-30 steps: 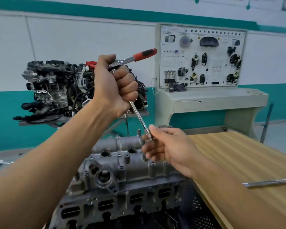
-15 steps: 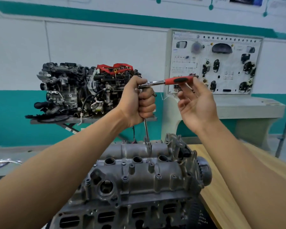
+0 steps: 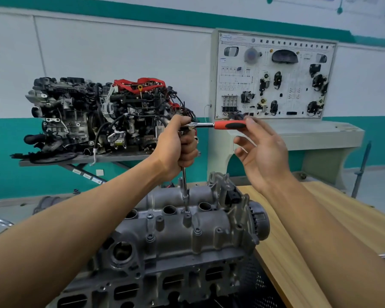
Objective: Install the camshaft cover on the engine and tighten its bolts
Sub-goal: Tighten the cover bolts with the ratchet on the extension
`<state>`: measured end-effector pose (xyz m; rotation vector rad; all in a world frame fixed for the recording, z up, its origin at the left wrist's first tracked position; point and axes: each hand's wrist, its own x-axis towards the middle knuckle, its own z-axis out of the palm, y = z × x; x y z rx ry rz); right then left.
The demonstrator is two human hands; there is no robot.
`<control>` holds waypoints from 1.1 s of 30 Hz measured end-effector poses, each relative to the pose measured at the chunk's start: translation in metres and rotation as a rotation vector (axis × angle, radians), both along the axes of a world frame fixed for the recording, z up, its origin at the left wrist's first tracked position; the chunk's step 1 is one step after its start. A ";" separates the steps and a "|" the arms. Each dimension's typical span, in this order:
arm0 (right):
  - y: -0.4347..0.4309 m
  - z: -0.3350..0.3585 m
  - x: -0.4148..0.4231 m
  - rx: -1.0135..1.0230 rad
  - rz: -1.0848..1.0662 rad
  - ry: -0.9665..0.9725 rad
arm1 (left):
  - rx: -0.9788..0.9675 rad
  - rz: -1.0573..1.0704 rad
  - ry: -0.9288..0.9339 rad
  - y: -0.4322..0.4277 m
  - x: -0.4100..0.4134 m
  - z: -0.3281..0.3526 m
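Two hands work over the camshaft cover, which sits on the engine just before you, beside the wooden bench. Your left hand grips the extension bar, its socket on a middle bolt. Your right hand, fingers loose, touches the ratchet at its red handle. Another engine stands beyond.

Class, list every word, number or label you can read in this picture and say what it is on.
Training board, top line: Chinese characters, too blurred to quote.
Training board, small labels: too small to read.
White stickers on the stand: unreadable.
Engine cover and ratchet: no writing visible.
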<state>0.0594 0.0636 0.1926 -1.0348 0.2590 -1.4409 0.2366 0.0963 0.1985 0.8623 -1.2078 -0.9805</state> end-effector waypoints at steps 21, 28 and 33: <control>0.032 -0.021 -0.005 -0.131 -0.119 -0.005 | -0.009 0.080 -0.023 -0.007 -0.006 -0.008; 0.016 -0.030 -0.007 -0.172 -0.195 0.035 | -0.014 0.112 -0.012 -0.009 -0.012 -0.010; -0.048 -0.007 0.022 0.069 -0.108 0.211 | -0.013 0.101 -0.061 -0.009 -0.020 -0.010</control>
